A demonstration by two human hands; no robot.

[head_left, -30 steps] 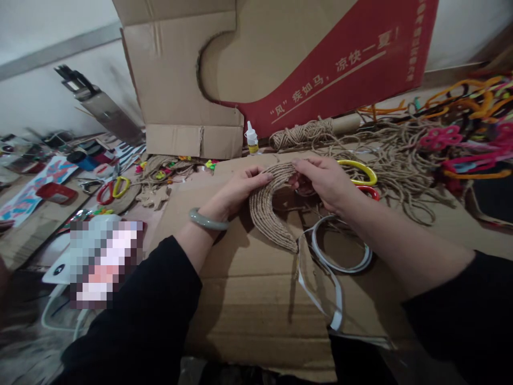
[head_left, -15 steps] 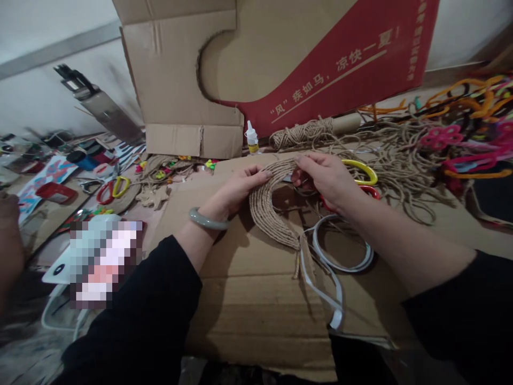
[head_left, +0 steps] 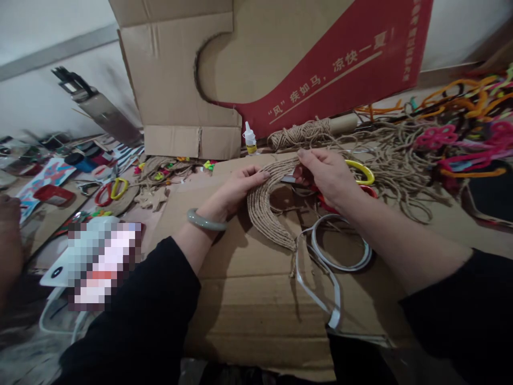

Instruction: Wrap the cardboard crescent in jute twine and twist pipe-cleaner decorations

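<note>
Between my two hands is a crescent of twine rows point(head_left: 269, 214), laid side by side in a curve. My left hand point(head_left: 242, 184) pinches its upper left edge, thumb on top. At its upper right end, the thumb and fingers of my right hand point(head_left: 324, 174) close on the twine; the fingertips underneath are partly hidden. Scissors with yellow and red handles point(head_left: 363, 172) lie behind my right hand, largely covered by it. Below that hand sits a coil of white strip point(head_left: 340, 266), with a loose length trailing toward the front.
Cardboard point(head_left: 240, 315) covers the worktop. A small glue bottle point(head_left: 250, 140) stands before an upright cardboard box point(head_left: 176, 80). Loose twine point(head_left: 401, 166) and a twine roll point(head_left: 300, 132) lie behind. Another pair of scissors point(head_left: 111, 192) and a phone point(head_left: 106, 264) are left. Another person's hand point(head_left: 8, 230) shows far left.
The whole view has shifted slightly. Both hands keep their grip on the twine crescent, with hardly any movement along it.
</note>
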